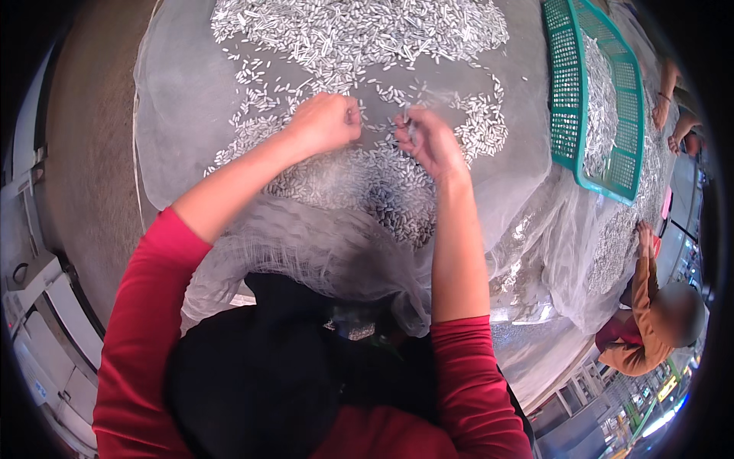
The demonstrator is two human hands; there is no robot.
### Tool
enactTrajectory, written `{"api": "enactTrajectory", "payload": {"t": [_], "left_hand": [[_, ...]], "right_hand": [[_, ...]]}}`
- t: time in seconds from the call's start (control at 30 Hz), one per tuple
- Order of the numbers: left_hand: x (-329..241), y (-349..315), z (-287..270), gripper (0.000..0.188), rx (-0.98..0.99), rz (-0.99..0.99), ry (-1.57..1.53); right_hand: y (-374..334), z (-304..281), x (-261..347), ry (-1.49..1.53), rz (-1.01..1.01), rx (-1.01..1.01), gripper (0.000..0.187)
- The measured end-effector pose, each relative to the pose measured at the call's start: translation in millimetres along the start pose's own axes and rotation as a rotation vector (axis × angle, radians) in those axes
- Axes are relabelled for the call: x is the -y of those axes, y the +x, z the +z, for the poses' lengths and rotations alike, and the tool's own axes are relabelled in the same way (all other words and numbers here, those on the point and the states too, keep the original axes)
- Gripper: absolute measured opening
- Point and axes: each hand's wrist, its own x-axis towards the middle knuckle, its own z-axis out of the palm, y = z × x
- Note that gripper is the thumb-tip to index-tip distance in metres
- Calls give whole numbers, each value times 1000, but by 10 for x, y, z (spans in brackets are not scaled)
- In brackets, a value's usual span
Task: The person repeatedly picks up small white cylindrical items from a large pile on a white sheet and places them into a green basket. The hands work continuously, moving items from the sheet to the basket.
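Many small, silvery, rod-shaped pieces (pixel 359 34) lie heaped on a grey sheet-covered table, with a second pile (pixel 397 191) nearer my body. Over the strip between the piles, my left hand (pixel 329 124) is closed, fingers curled under; what it holds, if anything, is hidden. A short way to its right, my right hand (pixel 432 141) has its fingers bent inward and slightly blurred. Whatever lies in them is too small to make out. Loose pieces (pixel 482 126) are scattered beside the right hand, and others (pixel 260 99) to the left of my left hand.
A green plastic basket (pixel 566 84) holding more pieces stands at the right. Thin, crumpled mesh cloth (pixel 306 237) runs along the table's near edge. Farther right, a person in a brown sleeve (pixel 646 336) reaches to the table; other people's hands (pixel 661 113) show beyond the basket.
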Motion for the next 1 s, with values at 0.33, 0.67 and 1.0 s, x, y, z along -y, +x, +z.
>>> {"api": "enactTrajectory", "payload": {"t": [0.33,0.67,1.0], "left_hand": [[-665,-304,244,14,-41,601,385],[-328,-156,-639,15,-398,453,83],[473,-120,-79,35,-329,149,176]], "right_hand": [[-51,230,-489,346,-53,25,29],[-980,-956,1624,536,-497,37,16],[-1078,-2676,2823,-1789,-891,-1292,59]]}}
